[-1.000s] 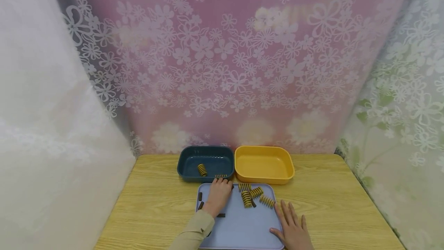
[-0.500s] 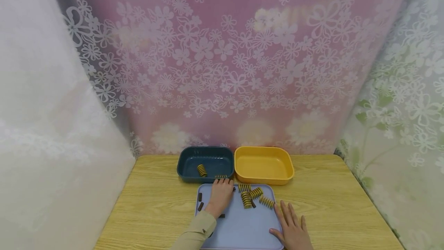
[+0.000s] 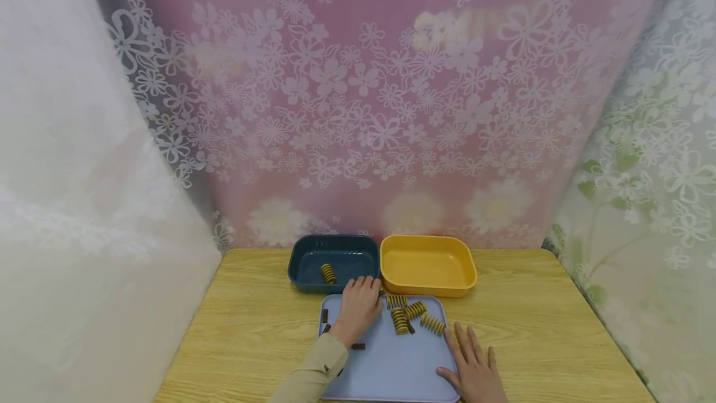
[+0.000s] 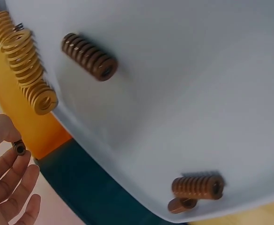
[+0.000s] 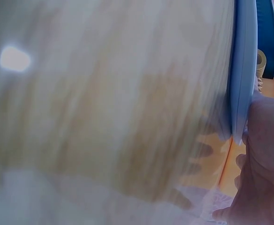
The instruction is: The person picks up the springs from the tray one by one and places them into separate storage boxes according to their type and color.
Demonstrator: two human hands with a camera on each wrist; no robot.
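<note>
My left hand reaches over the far edge of the lilac tray, close to the teal container. Its thumb and index finger pinch a small brown coil spring, while the other fingers spread loosely. Beside that hand, several yellow coil springs lie grouped at the tray's far right. Other brown springs are scattered on the tray, two of them close together by its rim. My right hand rests with straight, spread fingers against the tray's right edge, holding nothing.
The teal container stands behind the tray, with a yellow spring lying in it. Right next to it is a yellow container. A flowered curtain hangs behind the wooden table.
My left hand has shifted slightly away from me, toward the teal container, with the brown spring in its fingers. The right hand stays at the tray's edge.
</note>
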